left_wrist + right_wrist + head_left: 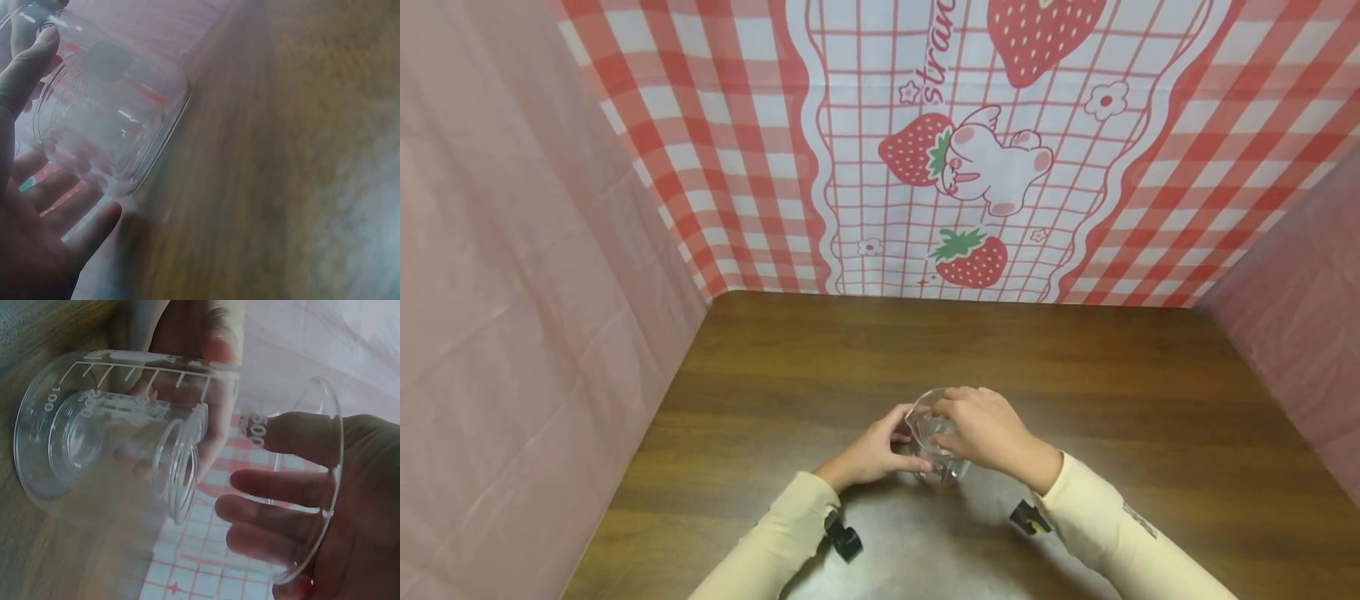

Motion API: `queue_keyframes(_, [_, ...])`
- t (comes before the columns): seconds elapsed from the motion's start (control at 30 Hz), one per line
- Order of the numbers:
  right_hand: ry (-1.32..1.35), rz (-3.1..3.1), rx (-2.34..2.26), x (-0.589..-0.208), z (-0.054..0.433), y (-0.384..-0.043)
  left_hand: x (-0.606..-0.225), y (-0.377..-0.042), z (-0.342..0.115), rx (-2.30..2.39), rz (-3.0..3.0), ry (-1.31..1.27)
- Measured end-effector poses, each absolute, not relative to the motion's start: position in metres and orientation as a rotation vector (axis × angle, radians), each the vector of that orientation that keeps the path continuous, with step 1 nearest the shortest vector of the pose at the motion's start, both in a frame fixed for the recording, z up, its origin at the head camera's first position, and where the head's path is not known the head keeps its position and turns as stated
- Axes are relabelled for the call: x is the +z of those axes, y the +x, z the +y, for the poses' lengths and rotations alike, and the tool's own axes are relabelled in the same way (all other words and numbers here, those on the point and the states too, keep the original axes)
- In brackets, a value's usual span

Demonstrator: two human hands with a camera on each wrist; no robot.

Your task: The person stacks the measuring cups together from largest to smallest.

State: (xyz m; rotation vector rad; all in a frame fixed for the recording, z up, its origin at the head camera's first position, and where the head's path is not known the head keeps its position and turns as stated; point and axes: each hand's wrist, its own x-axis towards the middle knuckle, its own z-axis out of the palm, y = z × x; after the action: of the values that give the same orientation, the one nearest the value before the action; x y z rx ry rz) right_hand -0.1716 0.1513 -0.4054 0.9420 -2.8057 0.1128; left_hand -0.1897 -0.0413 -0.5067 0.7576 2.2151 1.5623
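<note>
A large clear glass beaker (919, 427) with white graduations stands on the table. Inside it sits a smaller glass beaker (103, 447), also marked in white, its mouth below the large one's rim. My left hand (874, 451) holds the large beaker from outside, thumb and fingers on different sides of the glass; its fingers are spread in the left wrist view. My right hand (988, 429) reaches over the rim. Its fingers (275, 515) extend into the large beaker's mouth, apart from the smaller beaker.
The brown wooden table (790, 358) carries a bright light patch near the front. A strawberry-print checked cloth (760, 167) hangs behind it, with pink cloth (535, 292) along the left and more on the right. Black wrist devices (844, 537) show below the sleeves.
</note>
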Motion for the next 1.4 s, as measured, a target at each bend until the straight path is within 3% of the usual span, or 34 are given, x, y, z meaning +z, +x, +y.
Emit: queue_keyframes(1.4, [0.917,-2.624,0.595,-0.396,0.174,-0.175,-0.503,-0.188,-0.041,1.519,2.238,0.764])
